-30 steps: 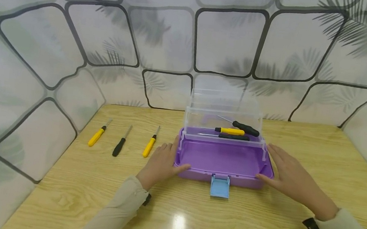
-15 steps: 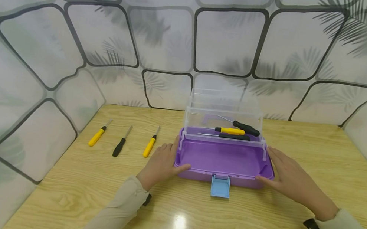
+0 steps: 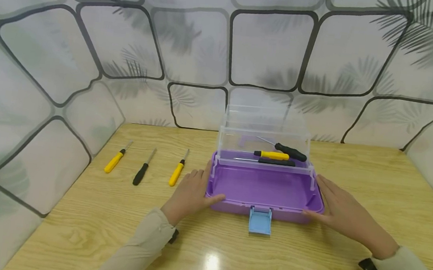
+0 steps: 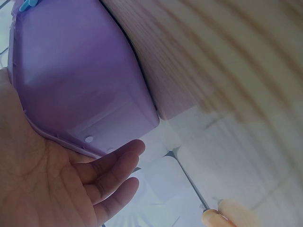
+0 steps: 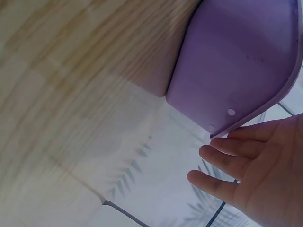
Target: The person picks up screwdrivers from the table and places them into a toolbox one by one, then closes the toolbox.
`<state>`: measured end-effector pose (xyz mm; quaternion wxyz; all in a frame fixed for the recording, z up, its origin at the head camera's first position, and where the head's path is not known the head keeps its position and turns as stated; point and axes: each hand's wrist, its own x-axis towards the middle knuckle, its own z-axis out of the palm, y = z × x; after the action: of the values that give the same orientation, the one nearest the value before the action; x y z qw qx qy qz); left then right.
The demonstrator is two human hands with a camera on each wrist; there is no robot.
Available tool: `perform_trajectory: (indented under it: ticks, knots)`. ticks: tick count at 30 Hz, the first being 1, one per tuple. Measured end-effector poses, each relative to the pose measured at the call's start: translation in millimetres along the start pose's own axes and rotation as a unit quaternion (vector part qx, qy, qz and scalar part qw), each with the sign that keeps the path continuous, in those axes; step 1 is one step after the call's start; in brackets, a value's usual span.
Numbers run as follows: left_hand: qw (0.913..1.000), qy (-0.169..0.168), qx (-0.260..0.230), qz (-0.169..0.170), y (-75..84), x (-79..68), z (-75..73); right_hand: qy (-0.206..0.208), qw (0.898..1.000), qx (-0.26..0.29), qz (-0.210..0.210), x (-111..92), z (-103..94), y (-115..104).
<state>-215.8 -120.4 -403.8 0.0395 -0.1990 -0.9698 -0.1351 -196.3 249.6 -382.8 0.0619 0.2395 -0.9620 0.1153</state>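
A purple toolbox [image 3: 262, 187] stands on the wooden table with its clear lid [image 3: 265, 122] raised and its blue latch [image 3: 260, 221] hanging down in front. My left hand [image 3: 191, 194] rests against the box's left end, thumb on the front rim. On the opposite end lies my right hand [image 3: 345, 210], its thumb at the front corner. Both wrist views show relaxed, extended fingers beside the purple wall [image 4: 80, 71]. At the back of the box, in a clear tray, are a yellow screwdriver [image 3: 274, 155], a black screwdriver [image 3: 291, 152] and another black screwdriver [image 3: 276, 162].
Left of the box, a yellow screwdriver [image 3: 114, 162], a black screwdriver [image 3: 140, 173] and a second yellow screwdriver [image 3: 176, 174] lie apart on the table [image 3: 84, 226]. A patterned wall covering [image 3: 194, 44] rises behind the table and along its sides.
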Motion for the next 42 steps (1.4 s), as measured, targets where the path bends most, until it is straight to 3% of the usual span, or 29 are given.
perform_trajectory:
  ticks: [11,31,42]
  knots:
    - [1.0,0.004,-0.001,-0.001,0.3,0.0,-0.1,-0.044,0.999,0.005,0.016,7.3,2.2,4.4]
    - [1.0,0.001,-0.001,-0.008,-1.0,1.5,0.4,-0.013,0.996,-0.093,0.002,11.6,11.1,9.0]
    - [1.0,0.001,0.0,-0.001,-2.4,3.9,1.7,-0.031,0.997,-0.068,0.023,11.3,11.6,8.3]
